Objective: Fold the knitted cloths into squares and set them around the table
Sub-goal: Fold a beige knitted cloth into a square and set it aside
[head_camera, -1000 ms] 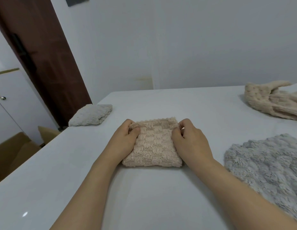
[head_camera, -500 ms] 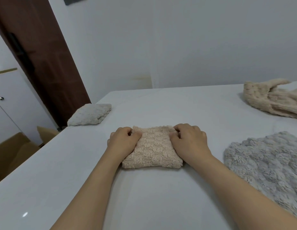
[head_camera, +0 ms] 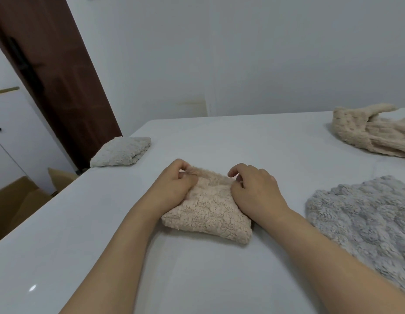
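Beige cloth (head_camera: 208,211) far edge lifted | fingers (head_camera: 185,175) pinch it | grey cloth (head_camera: 364,225) right

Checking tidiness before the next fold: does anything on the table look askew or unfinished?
The beige cloth at the far right lies crumpled with a flap sticking up, and the grey cloth beside it is spread unfolded.

There is one view only, from the camera on my head, looking forward and down across the white table (head_camera: 219,279) toward the far wall. It sits close: my forearms run in from the bottom edge, and my left hand (head_camera: 174,186) and right hand (head_camera: 253,189) meet near the middle. The wide lens bends the frame (the door (head_camera: 54,75) at left leans hard).
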